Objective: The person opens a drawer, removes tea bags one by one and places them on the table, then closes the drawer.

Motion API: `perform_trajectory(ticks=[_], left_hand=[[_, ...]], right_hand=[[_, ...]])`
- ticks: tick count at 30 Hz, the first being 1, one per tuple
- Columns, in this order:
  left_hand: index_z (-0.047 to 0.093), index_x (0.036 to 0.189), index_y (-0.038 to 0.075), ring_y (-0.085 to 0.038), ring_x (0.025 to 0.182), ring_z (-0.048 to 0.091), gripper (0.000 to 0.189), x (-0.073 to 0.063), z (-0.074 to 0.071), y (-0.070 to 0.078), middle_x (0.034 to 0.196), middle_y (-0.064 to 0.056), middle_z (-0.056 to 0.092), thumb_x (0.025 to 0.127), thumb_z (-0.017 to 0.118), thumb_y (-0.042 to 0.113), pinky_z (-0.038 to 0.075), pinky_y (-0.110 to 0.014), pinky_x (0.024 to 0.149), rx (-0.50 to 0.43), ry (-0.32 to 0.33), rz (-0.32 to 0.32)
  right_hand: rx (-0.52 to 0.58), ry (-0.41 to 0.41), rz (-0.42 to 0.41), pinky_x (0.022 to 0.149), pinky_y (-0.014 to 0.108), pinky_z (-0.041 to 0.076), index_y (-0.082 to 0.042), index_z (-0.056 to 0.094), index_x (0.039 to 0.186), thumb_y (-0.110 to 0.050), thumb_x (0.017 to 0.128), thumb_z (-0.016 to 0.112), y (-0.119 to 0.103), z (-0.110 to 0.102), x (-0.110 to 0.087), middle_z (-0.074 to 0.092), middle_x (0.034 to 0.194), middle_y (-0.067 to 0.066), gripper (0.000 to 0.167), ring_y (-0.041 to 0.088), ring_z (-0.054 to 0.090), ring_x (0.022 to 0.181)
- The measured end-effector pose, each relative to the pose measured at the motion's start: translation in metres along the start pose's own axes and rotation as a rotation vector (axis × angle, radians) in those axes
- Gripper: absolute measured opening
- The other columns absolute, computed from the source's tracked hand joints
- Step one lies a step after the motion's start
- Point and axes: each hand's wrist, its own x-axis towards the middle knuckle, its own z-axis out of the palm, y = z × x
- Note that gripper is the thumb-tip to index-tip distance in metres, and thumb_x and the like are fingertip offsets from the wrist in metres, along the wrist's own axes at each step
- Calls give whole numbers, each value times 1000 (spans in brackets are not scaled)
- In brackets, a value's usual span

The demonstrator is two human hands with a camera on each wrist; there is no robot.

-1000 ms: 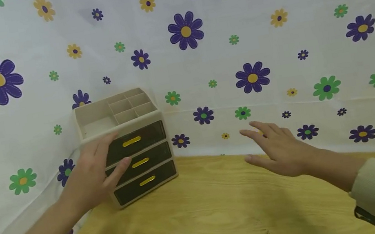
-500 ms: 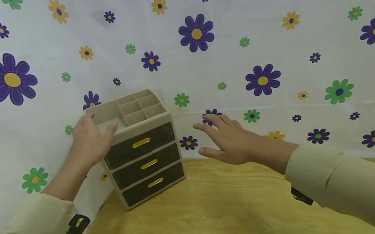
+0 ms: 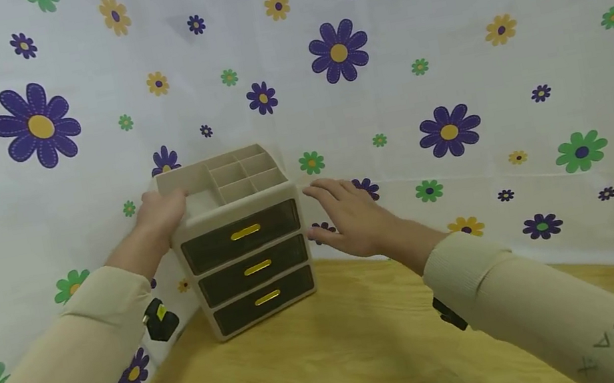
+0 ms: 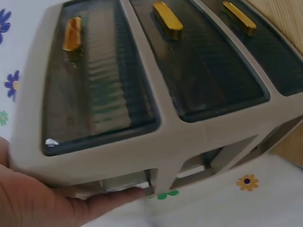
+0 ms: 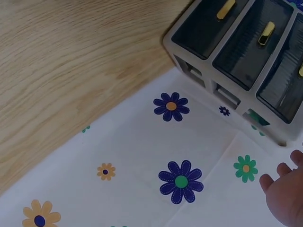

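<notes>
Currently, the left hand [image 3: 160, 214] grips the upright three-drawer organizer [image 3: 253, 252], top left. Just rightward, the right hand [image 3: 351, 219] hovers empty, fingers extended.

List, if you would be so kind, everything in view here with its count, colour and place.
Wood-grain tabletop: one, yellow-brown, low in the head view.
White flower-printed sheet: at least one, white with purple, yellow and green flowers, behind and left.
Beige plastic box-shaped organizer: one, beige, on the tabletop.
Dark rectangular drawers: three, blackish, stacked in its front, closed.
Gold bar handles: three, gold, one per drawer.
Large open compartment: one, beige, left on its top.
Small open compartments: six, beige, right on its top.
Cream long sleeves: two, cream, both arms.
Black wrist devices: two, black, near the cuffs.
Left hand: one, bare, gripping the organizer's upper left edge.
Right hand: one, bare, near its right side.
</notes>
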Motion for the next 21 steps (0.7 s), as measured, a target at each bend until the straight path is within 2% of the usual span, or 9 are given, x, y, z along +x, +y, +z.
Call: perform_trajectory(ticks=[4,8,11,14,17,19,21], left_hand=[[-1,153,-8,-45,139,33,80,4,1,0,154,-36,21,104,25,49,37,-56,117,20,33,16],[2,153,-8,-45,138,35,77,2,2,-2,152,-37,25,104,30,45,37,-56,117,18,50,21],[5,152,-9,-45,137,37,75,1,2,-2,150,-36,28,104,35,41,37,-56,117,16,58,31],[6,152,-9,-44,136,37,76,2,2,-3,151,-35,28,104,38,41,38,-55,116,8,38,51],[10,151,-9,-42,131,40,73,5,4,-4,149,-33,31,104,38,39,41,-55,114,2,4,69],[14,151,-11,-40,128,42,71,7,4,-4,148,-32,34,105,37,37,43,-54,112,-3,-10,83],[16,150,-13,-38,124,45,70,11,4,-5,146,-31,36,106,35,38,47,-52,109,-11,-32,83]], right_hand=[[-36,47,-34,127,50,19,-12,20,159,-49,99,54,-8,5,18,18,166,8,78,28,18,153],[-52,86,-75,129,44,15,-11,15,160,-48,100,53,-17,16,39,16,167,7,80,26,15,155],[-78,112,-81,129,43,13,-11,15,160,-49,101,48,-23,25,54,23,165,8,77,26,18,154],[-123,169,-75,128,42,18,-10,30,155,-47,104,43,-25,31,65,41,154,9,64,27,31,147],[-143,268,-93,124,39,28,-10,54,137,-42,106,42,-23,35,70,59,133,6,46,25,45,133],[-113,335,-108,119,39,35,-11,63,121,-39,106,45,-20,36,71,64,120,4,37,24,49,125],[-68,376,-103,113,42,38,-13,66,113,-38,105,48,-17,37,71,64,114,3,32,23,48,124]])
